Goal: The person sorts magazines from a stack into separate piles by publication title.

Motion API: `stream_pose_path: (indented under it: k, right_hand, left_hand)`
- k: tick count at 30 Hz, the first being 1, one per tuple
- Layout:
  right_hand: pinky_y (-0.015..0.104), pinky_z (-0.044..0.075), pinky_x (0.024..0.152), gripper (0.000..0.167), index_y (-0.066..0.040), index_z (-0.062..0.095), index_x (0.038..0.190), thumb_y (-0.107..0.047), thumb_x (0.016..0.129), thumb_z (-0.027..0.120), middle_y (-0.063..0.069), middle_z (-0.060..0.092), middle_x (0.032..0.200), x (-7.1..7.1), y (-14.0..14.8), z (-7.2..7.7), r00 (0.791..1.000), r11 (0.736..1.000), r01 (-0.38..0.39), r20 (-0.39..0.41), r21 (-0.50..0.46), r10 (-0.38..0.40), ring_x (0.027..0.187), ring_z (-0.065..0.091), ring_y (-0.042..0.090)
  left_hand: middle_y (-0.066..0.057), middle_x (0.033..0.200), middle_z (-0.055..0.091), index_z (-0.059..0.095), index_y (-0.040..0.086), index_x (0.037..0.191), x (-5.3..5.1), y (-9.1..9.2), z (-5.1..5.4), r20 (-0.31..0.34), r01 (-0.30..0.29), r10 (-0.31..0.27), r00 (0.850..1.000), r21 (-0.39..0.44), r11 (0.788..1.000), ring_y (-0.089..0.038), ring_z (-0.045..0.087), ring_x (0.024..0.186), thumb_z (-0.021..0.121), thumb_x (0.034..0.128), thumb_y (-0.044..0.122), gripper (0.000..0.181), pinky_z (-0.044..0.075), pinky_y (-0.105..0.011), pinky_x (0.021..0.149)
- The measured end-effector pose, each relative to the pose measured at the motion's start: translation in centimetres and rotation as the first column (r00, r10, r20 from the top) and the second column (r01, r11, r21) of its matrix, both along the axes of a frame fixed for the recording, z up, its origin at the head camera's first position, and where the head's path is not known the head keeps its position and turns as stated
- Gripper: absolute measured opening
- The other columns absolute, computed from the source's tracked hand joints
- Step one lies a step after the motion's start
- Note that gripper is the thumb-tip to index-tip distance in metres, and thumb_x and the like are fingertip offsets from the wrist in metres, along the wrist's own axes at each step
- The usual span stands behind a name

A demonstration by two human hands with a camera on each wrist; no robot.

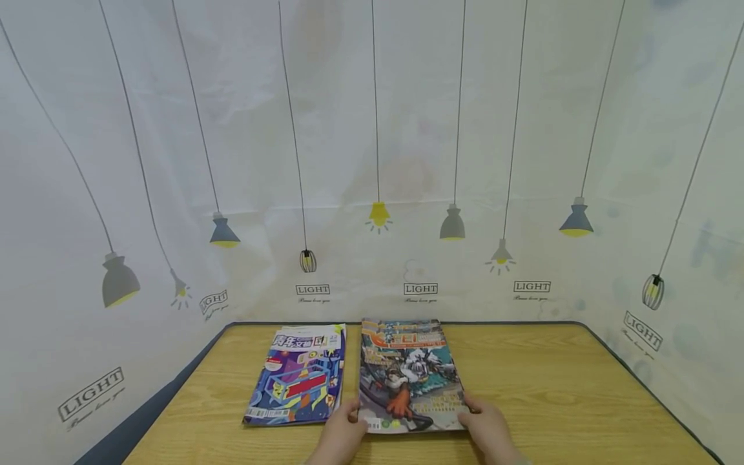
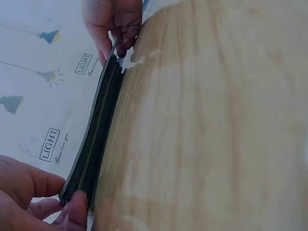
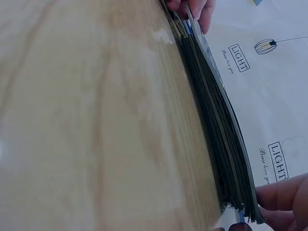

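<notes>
A stack of magazines (image 1: 407, 374) with an illustrated orange-and-teal cover lies at the middle of the wooden table. My left hand (image 1: 340, 431) grips its near left corner, thumb on top. At the near right corner, my right hand (image 1: 488, 426) holds the same stack in the same way. In the left wrist view, the layered page edges of the magazines (image 2: 94, 139) face the camera between both hands. The right wrist view shows these edges (image 3: 216, 125) too, with the right thumb above and fingertips partly hidden below.
To the left, a purple-and-white magazine (image 1: 299, 378) lies on the table, apparently atop others, close beside the stack. Bare wood of the table (image 1: 558, 381) extends to the right. A white sheet wall (image 1: 360, 129) printed with hanging lamps encloses the table's back and sides.
</notes>
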State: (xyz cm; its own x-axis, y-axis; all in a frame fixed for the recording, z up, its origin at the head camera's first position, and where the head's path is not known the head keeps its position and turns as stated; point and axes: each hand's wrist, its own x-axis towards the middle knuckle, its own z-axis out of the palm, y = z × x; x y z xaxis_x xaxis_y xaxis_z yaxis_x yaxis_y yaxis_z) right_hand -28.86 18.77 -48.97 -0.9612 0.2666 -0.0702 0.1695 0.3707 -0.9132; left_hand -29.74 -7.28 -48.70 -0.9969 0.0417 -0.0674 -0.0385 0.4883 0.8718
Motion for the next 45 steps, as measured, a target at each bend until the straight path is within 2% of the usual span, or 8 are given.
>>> stream_pose_path:
  k: [5,8,12,17,22,28,36,45]
  right_hand:
    - [0.06,0.027,0.106,0.053,0.014,0.048,0.13,-0.003,0.082,0.06,0.035,0.041,0.136,0.3,0.3,0.0,0.999,0.999,-0.029,0.023,-0.022,0.03,0.128,0.034,0.05]
    - [0.054,0.045,0.093,0.056,0.016,0.043,0.134,0.002,0.082,0.058,0.036,0.045,0.131,0.4,0.3,-0.1,0.999,0.993,-0.041,0.026,-0.112,0.044,0.11,0.052,0.042]
    - [0.037,0.056,0.066,0.058,0.02,0.033,0.137,0.011,0.083,0.052,0.034,0.049,0.117,0.5,0.2,-0.4,0.998,0.963,-0.066,-0.005,-0.26,0.067,0.079,0.06,0.022]
    - [0.033,0.057,0.062,0.062,0.021,0.025,0.139,0.017,0.081,0.045,0.029,0.056,0.105,0.3,0.1,-0.5,0.998,0.924,-0.059,-0.007,-0.378,0.061,0.069,0.063,0.02]
    - [0.031,0.056,0.059,0.064,0.021,0.022,0.14,0.019,0.079,0.042,0.033,0.053,0.11,0.4,0.0,-0.3,0.999,0.906,-0.049,-0.015,-0.419,0.048,0.066,0.062,0.02]
    - [0.027,0.054,0.056,0.065,0.023,0.021,0.139,0.022,0.077,0.041,0.04,0.047,0.116,0.6,0.0,-0.9,0.996,0.892,-0.05,-0.093,-0.45,0.009,0.067,0.06,0.019]
    - [0.023,0.05,0.053,0.066,0.02,0.021,0.142,0.02,0.079,0.042,0.024,0.058,0.099,0.6,1.5,-1.0,0.993,0.883,-0.028,-0.114,-0.469,-0.03,0.066,0.057,0.017]
    - [0.023,0.052,0.057,0.067,0.01,0.019,0.147,0.019,0.084,0.039,0.021,0.051,0.102,0.2,5.4,-0.2,0.997,0.832,0.038,-0.03,-0.553,-0.066,0.069,0.055,0.016]
  left_hand:
    - [-0.011,0.083,0.055,0.047,-0.014,0.128,0.4,0.0,-0.3,0.028,0.006,-0.011,1.0,0.175,0.985,-0.016,0.059,0.068,0.055,0.0823,-0.002,0.048,0.053,-0.031,0.062]
    - [-0.012,0.08,0.051,0.04,-0.018,0.129,0.4,0.0,-0.4,0.043,0.005,-0.016,0.999,0.258,0.966,-0.013,0.06,0.063,0.053,0.0815,-0.007,0.051,0.054,-0.027,0.059]
    - [-0.014,0.081,0.052,0.031,-0.021,0.133,0.1,0.0,-0.6,0.071,0.004,-0.027,0.997,0.311,0.95,-0.013,0.06,0.062,0.051,0.0812,-0.009,0.057,0.055,-0.026,0.06]
    - [-0.016,0.086,0.057,0.026,-0.02,0.138,-0.3,0.1,-0.8,0.1,0.009,-0.048,0.994,0.358,0.934,-0.015,0.063,0.064,0.05,0.0798,-0.01,0.063,0.056,-0.027,0.061]
    - [-0.019,0.094,0.061,0.019,-0.016,0.142,-0.3,0.3,-0.8,0.129,0.002,-0.064,0.99,0.431,0.902,-0.018,0.066,0.068,0.049,0.0799,-0.012,0.069,0.057,-0.028,0.064]
    - [-0.026,0.098,0.059,0.019,-0.016,0.142,0.1,0.6,-0.6,0.095,0.016,-0.068,0.993,0.468,0.883,-0.019,0.066,0.07,0.048,0.0831,-0.015,0.065,0.057,-0.03,0.067]
    - [-0.026,0.097,0.058,0.02,-0.018,0.14,-0.3,2.3,-1.2,-0.03,0.089,-0.087,0.996,0.54,0.837,-0.02,0.065,0.07,0.047,0.0802,-0.017,0.066,0.058,-0.031,0.064]
    - [-0.015,0.083,0.05,0.025,-0.013,0.142,-0.8,6.4,-0.3,-0.009,0.079,-0.086,0.996,0.506,0.859,-0.019,0.066,0.064,0.049,0.0828,-0.014,0.064,0.056,-0.029,0.06]
